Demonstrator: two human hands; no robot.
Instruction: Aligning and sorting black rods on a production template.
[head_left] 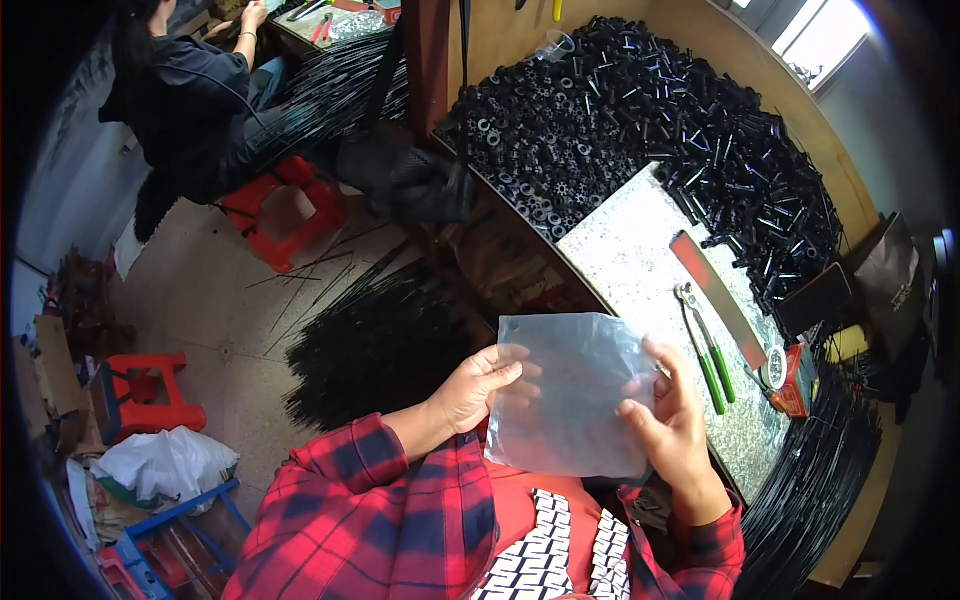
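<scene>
A clear plastic bag (570, 400), flat and see-through, is held up in front of my chest. Its left edge is pinched by my left hand (478, 388), thumb in front and fingers showing through the film behind. My right hand (677, 415) is at the bag's right edge, with its thumb and fingers curled about the film. Nothing can be made out inside the bag. To the right of the bag, pliers with green handles (708, 350) lie on the light worktop (620, 235), beside a long flat strip (718, 298) of red and grey.
Black nuts and gears (530, 150) and black bolts (720, 130) are heaped at the back of the bench. Bundles of thin black rods (375, 345) lie on the floor. Red stools (285, 215) stand at left; another person (190, 100) sits far left.
</scene>
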